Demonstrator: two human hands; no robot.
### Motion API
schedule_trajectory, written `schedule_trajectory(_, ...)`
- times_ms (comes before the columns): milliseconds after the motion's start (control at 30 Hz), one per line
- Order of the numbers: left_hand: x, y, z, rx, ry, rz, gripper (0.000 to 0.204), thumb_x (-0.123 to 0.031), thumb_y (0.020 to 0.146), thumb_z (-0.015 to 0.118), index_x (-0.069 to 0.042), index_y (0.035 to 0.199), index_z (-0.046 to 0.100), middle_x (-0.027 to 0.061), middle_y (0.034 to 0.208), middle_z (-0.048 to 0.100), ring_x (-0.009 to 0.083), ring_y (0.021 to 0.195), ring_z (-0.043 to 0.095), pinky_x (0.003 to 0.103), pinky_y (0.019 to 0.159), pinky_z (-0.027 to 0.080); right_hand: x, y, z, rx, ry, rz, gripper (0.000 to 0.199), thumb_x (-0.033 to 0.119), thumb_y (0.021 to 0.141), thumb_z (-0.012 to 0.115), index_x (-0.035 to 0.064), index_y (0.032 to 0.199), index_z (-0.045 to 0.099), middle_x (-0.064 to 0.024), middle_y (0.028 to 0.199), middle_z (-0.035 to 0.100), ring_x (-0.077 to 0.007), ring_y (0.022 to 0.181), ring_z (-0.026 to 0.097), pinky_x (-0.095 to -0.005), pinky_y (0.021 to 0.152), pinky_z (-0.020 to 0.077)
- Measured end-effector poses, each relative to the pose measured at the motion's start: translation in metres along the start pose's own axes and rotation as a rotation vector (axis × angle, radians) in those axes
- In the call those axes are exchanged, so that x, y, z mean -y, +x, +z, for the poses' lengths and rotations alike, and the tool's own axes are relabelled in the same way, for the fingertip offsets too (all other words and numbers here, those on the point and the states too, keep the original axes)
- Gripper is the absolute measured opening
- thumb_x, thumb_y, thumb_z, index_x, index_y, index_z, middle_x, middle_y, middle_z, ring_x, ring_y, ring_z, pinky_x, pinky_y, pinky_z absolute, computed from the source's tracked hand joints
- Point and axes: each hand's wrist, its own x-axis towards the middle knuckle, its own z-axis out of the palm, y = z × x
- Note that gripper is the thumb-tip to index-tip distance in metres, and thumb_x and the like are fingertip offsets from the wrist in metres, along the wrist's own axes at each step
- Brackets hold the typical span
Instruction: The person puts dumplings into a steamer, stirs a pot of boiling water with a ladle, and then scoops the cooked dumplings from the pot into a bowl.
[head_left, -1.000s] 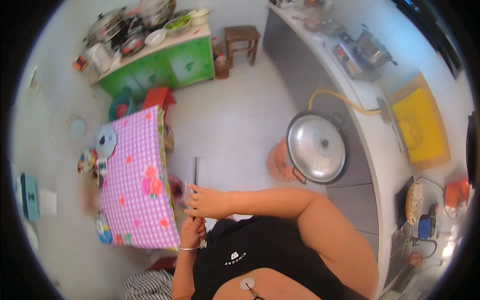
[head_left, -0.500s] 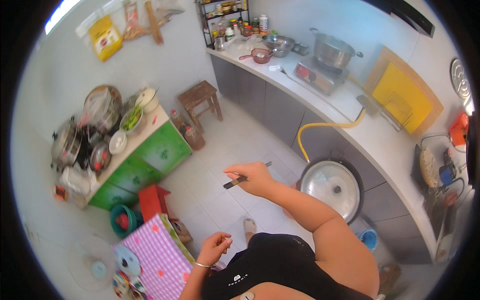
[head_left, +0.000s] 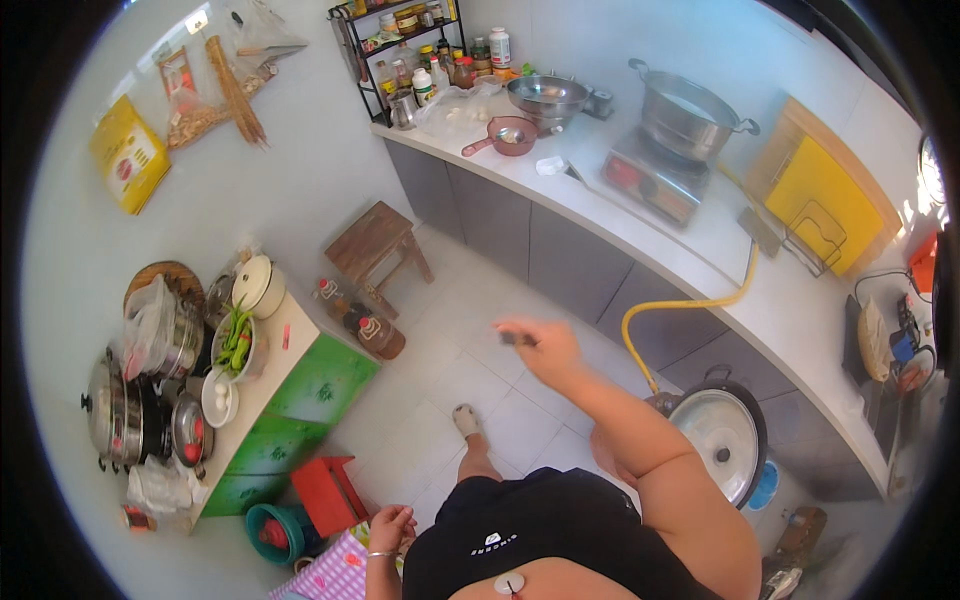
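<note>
My right hand is raised over the tiled floor, its fingers closed round a slim dark-handled utensil. Only the dark end sticks out of the fist, so I cannot tell its exact kind. Down by my left side, my left hand hangs with its fingers curled in and nothing visible in them. It is closest to the pink checked cloth and a small red stool.
A grey-fronted counter curves along the right, bearing a steel pot on a gas burner. Below it stands a big lidded pan by a yellow hose. A wooden stool and bottles stand ahead; a green cabinet is left.
I have stepped ahead, one foot now in front. The stool, green cabinet and checked cloth have shifted left or lower in view. My right hand still grips the utensil; the left hand hangs lower.
</note>
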Motion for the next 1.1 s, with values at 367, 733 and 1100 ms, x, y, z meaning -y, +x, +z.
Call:
schedule_trajectory(367, -0.294, 0.294, 0.014, 0.110, 0.557, 0.608, 0.025, -0.022, 0.081, 0.067, -0.001, 0.091, 0.061, 0.0116, 0.068, 0.062, 0.0199, 0.057, 0.059, 0.033, 0.055, 0.047, -0.071, 0.183, -0.040, -0.379, -0.124, 0.349, 0.020, 0.006, 0.084, 0.060, 0.0027, 0.104, 0.065, -0.0052, 0.074, 0.061, -0.0089, 0.060, 0.052, -0.0228, 0.056, 0.0425)
schedule_trajectory(733, -0.505, 0.395, 0.186, 0.493, 0.768, 0.905, 0.033, -0.018, 0.079, 0.071, 0.000, 0.104, 0.059, 0.0096, 0.075, 0.061, 0.0188, 0.064, 0.058, 0.030, 0.060, 0.048, -0.294, 0.324, -0.118, -0.474, 0.552, 0.884, 0.027, 0.019, 0.086, 0.057, -0.0017, 0.103, 0.059, -0.0118, 0.083, 0.064, -0.0086, 0.054, 0.047, -0.0177, 0.038, 0.0241)
schedule_trajectory(1100, -0.652, 0.525, 0.268, -0.002, 0.901, 1.197, 0.055, -0.015, 0.073, 0.070, 0.008, 0.118, 0.047, 0.0260, 0.108, 0.054, 0.0419, 0.100, 0.051, 0.046, 0.085, 0.043, -0.423, 0.447, -0.105, 0.049, 1.013, 1.252, 0.023, 0.024, 0.083, 0.063, 0.0045, 0.093, 0.056, -0.0154, 0.082, 0.067, -0.0153, 0.047, 0.057, -0.0230, 0.033, 0.0405)
